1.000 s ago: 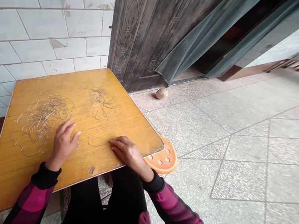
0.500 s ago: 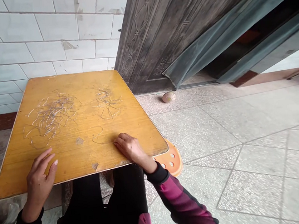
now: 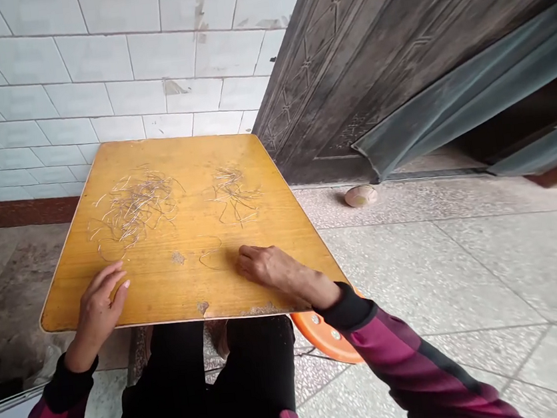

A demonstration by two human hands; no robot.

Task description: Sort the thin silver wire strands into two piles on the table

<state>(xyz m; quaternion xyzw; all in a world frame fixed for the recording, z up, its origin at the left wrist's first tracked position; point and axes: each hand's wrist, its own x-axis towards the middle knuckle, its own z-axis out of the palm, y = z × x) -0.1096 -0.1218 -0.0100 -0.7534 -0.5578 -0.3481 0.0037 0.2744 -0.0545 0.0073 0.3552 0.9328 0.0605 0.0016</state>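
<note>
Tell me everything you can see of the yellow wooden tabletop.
The tabletop is a rounded-corner board with a honey-yellow wood-grain finish, chipped along its near edge, with a worn patch mid-surface. Its supports are hidden. It stands before the person's legs, its far edge toward a white tiled wall. Two tangles of thin wire and a loose curl lie on it; the left hand and right hand rest on it.

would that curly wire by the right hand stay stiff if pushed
The curled wire strand looks springy, not floppy, since it holds open curves on the wooden tabletop. So thin, it is probably very light and may slide easily.
</note>
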